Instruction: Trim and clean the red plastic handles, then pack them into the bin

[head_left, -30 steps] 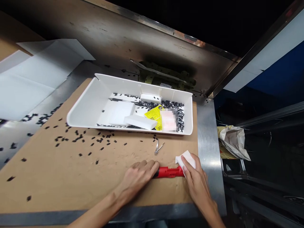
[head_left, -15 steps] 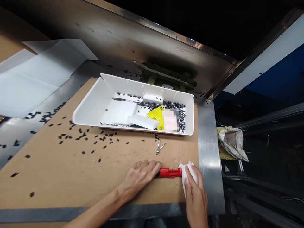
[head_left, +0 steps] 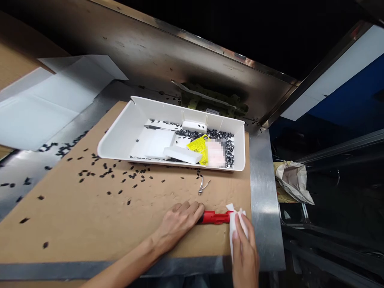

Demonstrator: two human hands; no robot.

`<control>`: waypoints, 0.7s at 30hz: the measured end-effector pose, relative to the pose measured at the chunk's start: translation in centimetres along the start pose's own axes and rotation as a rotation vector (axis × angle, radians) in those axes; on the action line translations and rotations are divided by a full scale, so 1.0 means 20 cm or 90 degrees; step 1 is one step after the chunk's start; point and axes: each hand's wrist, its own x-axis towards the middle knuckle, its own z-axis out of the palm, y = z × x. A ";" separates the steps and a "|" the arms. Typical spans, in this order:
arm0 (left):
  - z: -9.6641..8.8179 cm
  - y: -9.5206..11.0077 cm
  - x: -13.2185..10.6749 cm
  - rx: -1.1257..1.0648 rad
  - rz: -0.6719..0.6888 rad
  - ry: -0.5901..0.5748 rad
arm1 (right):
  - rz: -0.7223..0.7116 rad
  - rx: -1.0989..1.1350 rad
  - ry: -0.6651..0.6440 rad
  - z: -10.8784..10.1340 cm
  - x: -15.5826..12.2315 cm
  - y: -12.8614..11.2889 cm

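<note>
A red plastic part with a dark end lies across the cardboard near the front edge. My left hand is wrapped around its dark left end, fingers closed. At its right end, my right hand grips a white cloth or foam sheet and presses it against the red part's tip, which the white material partly hides. Just above lies a small pair of metal nail clippers, touched by neither hand.
A white bin behind my hands holds many small black pieces, white blocks, a pen and a yellow card. Black bits scatter over the cardboard. White sheets lie left; a paper bag stands beyond the metal edge at right.
My right hand and the white material have shifted slightly downward, and the material's upper corner now sticks out to the left. My left hand keeps its hold on the red part.
</note>
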 end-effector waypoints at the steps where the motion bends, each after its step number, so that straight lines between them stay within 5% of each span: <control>1: 0.00 0.00 0.00 -0.003 -0.001 -0.002 | 0.000 -0.001 -0.003 0.00 0.01 0.00; 5: 0.00 0.00 0.01 -0.022 -0.003 -0.024 | 0.012 -0.024 -0.021 -0.09 0.19 -0.02; 11: -0.02 -0.02 0.02 -0.074 0.006 -0.076 | -0.061 0.012 0.169 -0.38 0.51 -0.27; 17: -0.13 -0.03 -0.01 -0.127 -0.016 -0.123 | -0.134 -0.092 0.002 -0.24 0.80 -0.75; 21: -0.12 0.00 -0.12 -0.239 -0.048 -0.144 | -0.152 -0.091 0.039 -0.25 0.76 -0.82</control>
